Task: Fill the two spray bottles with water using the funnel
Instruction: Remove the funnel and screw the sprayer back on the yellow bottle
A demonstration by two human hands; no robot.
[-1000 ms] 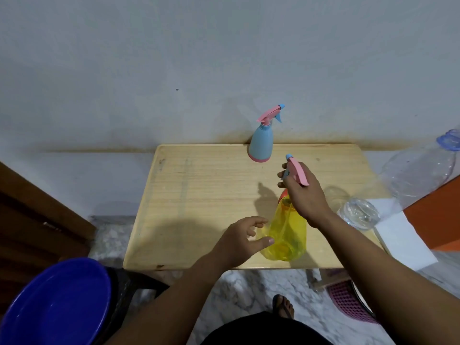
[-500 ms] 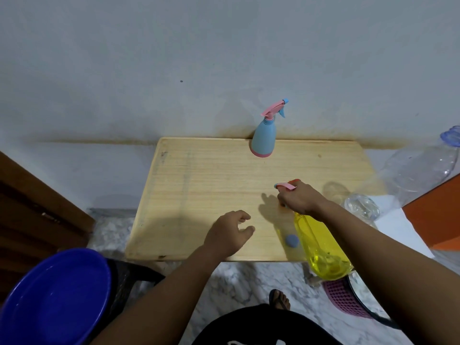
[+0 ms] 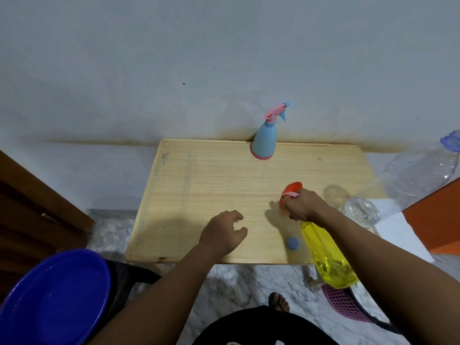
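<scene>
Yellow bottle tipped over the desk edge

The right hand [image 3: 302, 205] fingers hold the yellow bottle [image 3: 326, 255] by its neck, bottom toward the person. The left hand [image 3: 222, 232], loosely curled and empty, is close beside it.

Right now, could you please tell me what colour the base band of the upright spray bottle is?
Pink, below a light blue body, on the upright spray bottle; head view.
</scene>
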